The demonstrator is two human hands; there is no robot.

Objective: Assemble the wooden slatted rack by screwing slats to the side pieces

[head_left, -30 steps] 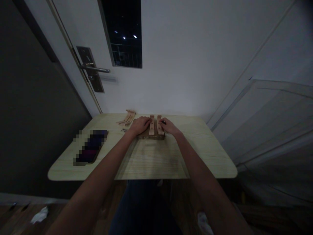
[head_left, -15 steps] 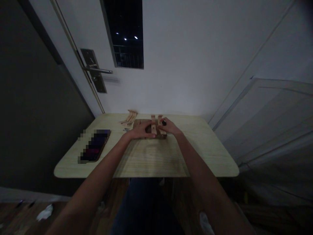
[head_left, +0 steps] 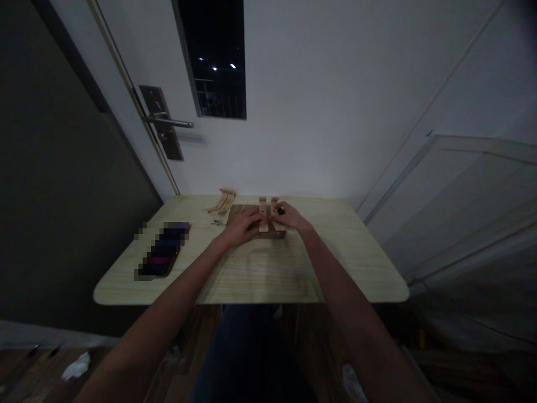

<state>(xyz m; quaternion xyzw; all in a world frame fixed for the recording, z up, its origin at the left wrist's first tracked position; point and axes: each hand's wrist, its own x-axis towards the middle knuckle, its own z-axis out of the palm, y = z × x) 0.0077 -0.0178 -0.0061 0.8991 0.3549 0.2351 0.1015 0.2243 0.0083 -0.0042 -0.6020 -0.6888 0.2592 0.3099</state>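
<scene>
With both hands in close at the brown block, here's how it looks from the head camera: two pale wooden strips, the left strip [head_left: 263,206] and the right strip [head_left: 274,201], lie side by side on the block [head_left: 236,211], between the hands, which looks like a way of giving them a raised, firm base. And the left hand [head_left: 243,226], fingers loosely spread, lies over the block with its fingertips at the left strip, steadying it, I'd judge! Across from it, the right hand [head_left: 292,216] is half curled, thumb and finger at the right strip; a dark spot [head_left: 281,211] sits within that curl, too murky to name, and whether either hand truly grips I can't make out. Beyond the left hand, to its left, more wooden strips [head_left: 226,199] lie together, small thin pieces [head_left: 217,223] just beside that hand, all seemingly parked within reach on the worktop [head_left: 260,274].
</scene>
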